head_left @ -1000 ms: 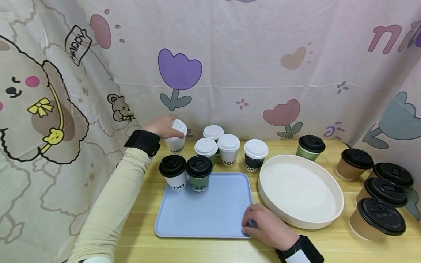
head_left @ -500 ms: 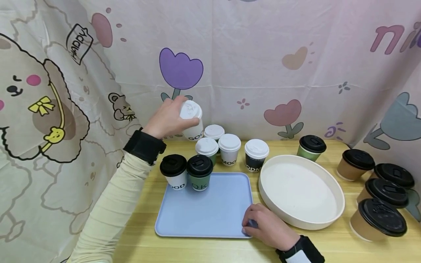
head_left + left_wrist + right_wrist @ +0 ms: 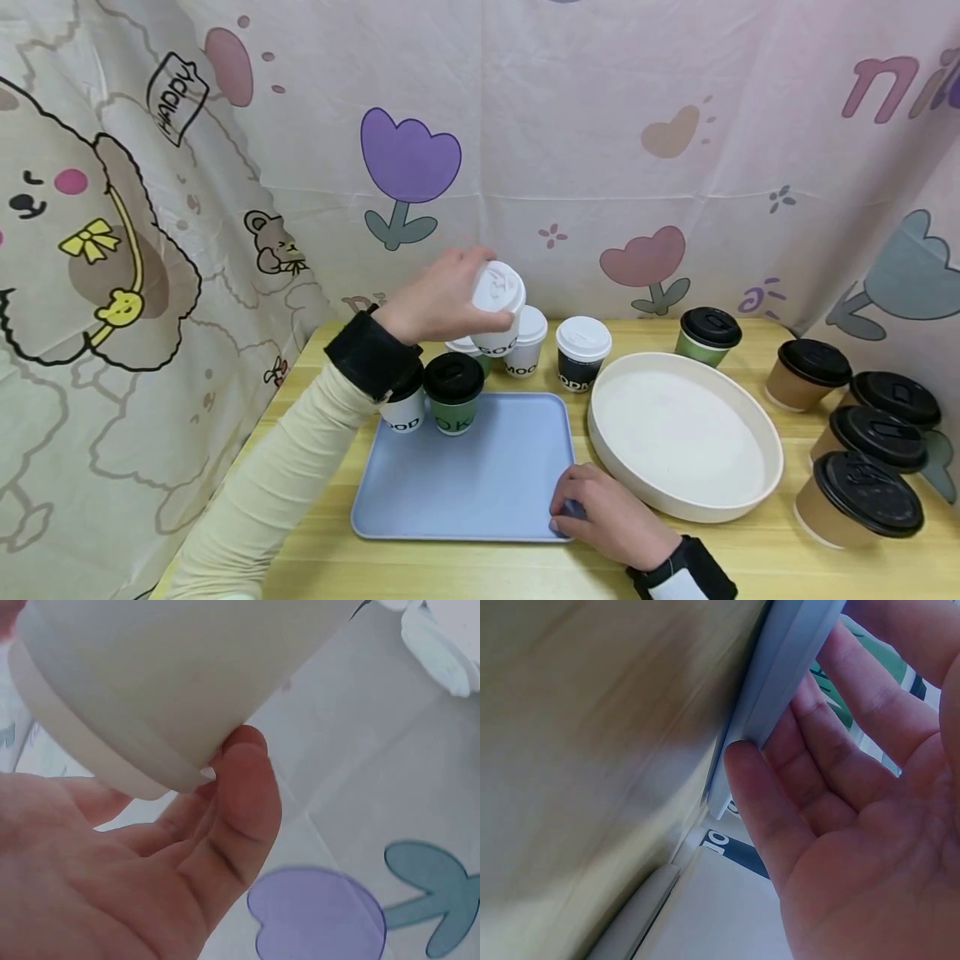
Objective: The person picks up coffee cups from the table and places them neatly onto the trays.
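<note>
My left hand (image 3: pixel 444 298) grips a white paper cup (image 3: pixel 498 287) with a white lid, held up above the cups at the back. In the left wrist view, thumb and fingers wrap round this cup (image 3: pixel 150 675) near its lid. My right hand (image 3: pixel 611 515) holds the front right corner of the blue tray (image 3: pixel 480 492); the right wrist view shows its fingers bent at the tray's rim (image 3: pixel 780 682). Two black-lidded cups stand at the tray's back left, one white (image 3: pixel 403 412) and partly hidden by the left wrist, one green (image 3: pixel 453 408).
Behind the tray stand a white-lidded white cup (image 3: pixel 523 354), a black cup (image 3: pixel 581 367) and a green one (image 3: pixel 483 363), partly hidden. A round cream tray (image 3: pixel 686 437) lies to the right. Beyond are a green cup (image 3: pixel 705 342) and several brown cups (image 3: pixel 840 508) with black lids.
My left hand has lifted the white-lidded cup from the back left and carried it right, first up, then slightly lower. My right hand and the tray have stayed put.
</note>
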{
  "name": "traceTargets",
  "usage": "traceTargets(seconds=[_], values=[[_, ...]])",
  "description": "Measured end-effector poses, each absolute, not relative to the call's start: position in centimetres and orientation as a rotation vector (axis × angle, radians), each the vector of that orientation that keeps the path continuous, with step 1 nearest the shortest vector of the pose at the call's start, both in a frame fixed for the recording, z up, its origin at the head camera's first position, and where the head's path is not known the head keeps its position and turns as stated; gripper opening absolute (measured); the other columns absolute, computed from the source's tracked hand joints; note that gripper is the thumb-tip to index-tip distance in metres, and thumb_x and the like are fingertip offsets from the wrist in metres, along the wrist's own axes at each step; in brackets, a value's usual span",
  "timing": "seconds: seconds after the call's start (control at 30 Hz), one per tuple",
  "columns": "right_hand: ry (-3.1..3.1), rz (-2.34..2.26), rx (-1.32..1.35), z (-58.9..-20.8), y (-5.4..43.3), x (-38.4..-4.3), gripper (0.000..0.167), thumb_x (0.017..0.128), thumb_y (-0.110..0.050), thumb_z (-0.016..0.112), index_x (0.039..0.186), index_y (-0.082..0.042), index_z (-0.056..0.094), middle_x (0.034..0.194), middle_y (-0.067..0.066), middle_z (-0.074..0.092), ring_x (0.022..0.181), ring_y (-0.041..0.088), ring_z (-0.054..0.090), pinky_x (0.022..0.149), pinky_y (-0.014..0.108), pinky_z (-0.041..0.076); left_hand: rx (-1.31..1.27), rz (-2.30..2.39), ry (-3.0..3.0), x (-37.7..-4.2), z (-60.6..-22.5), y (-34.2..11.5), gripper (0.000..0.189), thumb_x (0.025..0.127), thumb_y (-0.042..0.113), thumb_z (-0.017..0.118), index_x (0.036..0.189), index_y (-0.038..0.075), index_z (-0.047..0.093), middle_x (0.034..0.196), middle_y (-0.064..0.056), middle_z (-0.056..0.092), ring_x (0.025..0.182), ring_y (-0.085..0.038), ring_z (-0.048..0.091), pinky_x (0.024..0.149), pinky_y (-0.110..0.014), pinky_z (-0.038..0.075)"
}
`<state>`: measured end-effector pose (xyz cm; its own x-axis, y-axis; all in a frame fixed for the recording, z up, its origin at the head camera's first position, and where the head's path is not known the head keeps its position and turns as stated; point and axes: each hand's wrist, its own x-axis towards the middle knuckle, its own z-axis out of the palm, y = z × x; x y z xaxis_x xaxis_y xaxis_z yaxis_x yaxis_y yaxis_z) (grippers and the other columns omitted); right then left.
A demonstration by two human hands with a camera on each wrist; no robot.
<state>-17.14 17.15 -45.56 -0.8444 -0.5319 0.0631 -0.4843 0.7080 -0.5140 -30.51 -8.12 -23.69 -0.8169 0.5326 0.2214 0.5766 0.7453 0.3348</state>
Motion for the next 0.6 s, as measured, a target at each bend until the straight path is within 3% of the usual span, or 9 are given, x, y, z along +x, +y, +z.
traceTargets(seconds=[0.6], values=[[2.817, -0.821, -0.842, -45.5, 17.2, -17.1, 0.013, 0.091, -0.026, 0.081, 0.084, -0.032, 0.071, 0.091, -0.019, 0.056, 0.092, 0.005, 0.052, 0.080, 0.031, 0.050, -1.058, -0.371, -2.853, -30.4, -27.5, -5.0, 0.070, 0.075, 0.047, 0.074, 0.129, 0.007, 0.053, 0.105, -0.006, 0.062, 0.089, -0.022, 0.060, 0.074, -0.037, 0.053]])
